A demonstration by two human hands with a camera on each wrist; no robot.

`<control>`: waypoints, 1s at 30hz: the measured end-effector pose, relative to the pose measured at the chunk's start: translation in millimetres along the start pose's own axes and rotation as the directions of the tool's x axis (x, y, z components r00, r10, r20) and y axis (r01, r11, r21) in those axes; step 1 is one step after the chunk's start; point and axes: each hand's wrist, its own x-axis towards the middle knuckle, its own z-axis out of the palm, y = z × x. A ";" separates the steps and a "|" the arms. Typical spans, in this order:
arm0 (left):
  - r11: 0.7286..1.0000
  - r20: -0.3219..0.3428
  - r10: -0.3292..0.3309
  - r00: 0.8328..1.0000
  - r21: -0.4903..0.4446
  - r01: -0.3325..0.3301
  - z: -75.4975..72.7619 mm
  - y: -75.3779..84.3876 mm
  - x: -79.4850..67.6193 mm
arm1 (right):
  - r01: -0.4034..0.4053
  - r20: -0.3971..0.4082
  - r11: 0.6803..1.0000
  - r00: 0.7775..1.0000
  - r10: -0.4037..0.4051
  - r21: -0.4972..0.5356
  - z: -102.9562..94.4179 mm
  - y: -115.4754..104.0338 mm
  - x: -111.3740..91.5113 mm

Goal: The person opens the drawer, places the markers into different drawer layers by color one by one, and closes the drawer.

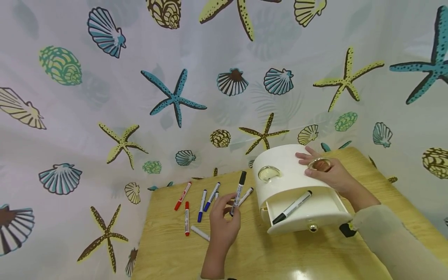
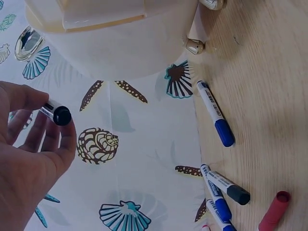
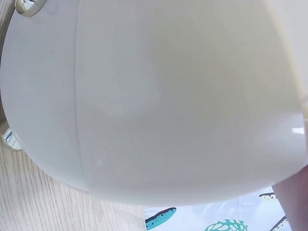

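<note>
One marker point(image 1: 239, 192) is standing up out of your left hand point(image 1: 224, 223), just right of centre in the head view. You are pinching it near its lower half between thumb and fingers, with no slack showing in the grip. The relation that seems to matter most is grip to drawer point(image 1: 293, 227): the drawer is lying pulled out toward the lower right of the frame, to the right of the marker. Your right hand point(image 1: 335, 175) looks nearer to it, but that hand is resting on the white box point(image 1: 285, 161) above, its fingers spread around a gold-rimmed handle point(image 1: 319, 164); you cannot tell whether it is gripping it.

The marker is pointing its longer black end to the top of the frame, its long axis near upright and leaning slightly right. The drawer marker point(image 1: 293, 207) is lying slantwise, its black end toward the lower left, so the two axes are not matching.
</note>
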 end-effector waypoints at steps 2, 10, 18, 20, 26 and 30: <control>0.999 0.008 0.028 1.000 -0.016 -0.028 -0.1 0.8 -0.4 | -0.004 -0.002 1.000 1.000 0.004 -0.008 0.1 0.6 -0.4; 0.987 0.031 0.126 0.992 -0.100 -0.123 -7.3 45.2 -2.2 | -0.018 -0.003 1.000 1.000 0.018 -0.017 1.3 0.8 -0.9; 0.976 0.101 0.155 0.983 -0.171 -0.136 -14.0 70.5 -1.5 | -0.001 -0.005 1.000 1.000 0.001 -0.027 1.8 -2.6 -1.9; 0.971 0.116 0.175 0.978 -0.181 -0.153 -14.0 75.2 -0.9 | 0.008 -0.007 1.000 1.000 -0.008 -0.027 2.2 -2.1 -1.7; 0.960 0.174 0.222 0.959 -0.214 -0.183 -9.3 83.3 -0.5 | 0.021 -0.015 1.000 1.000 -0.021 -0.021 2.4 -0.8 -0.2; 0.947 0.195 0.255 0.947 -0.248 -0.204 -4.5 84.2 -0.9 | 0.007 -0.008 1.000 1.000 -0.007 -0.028 2.3 -1.2 -0.4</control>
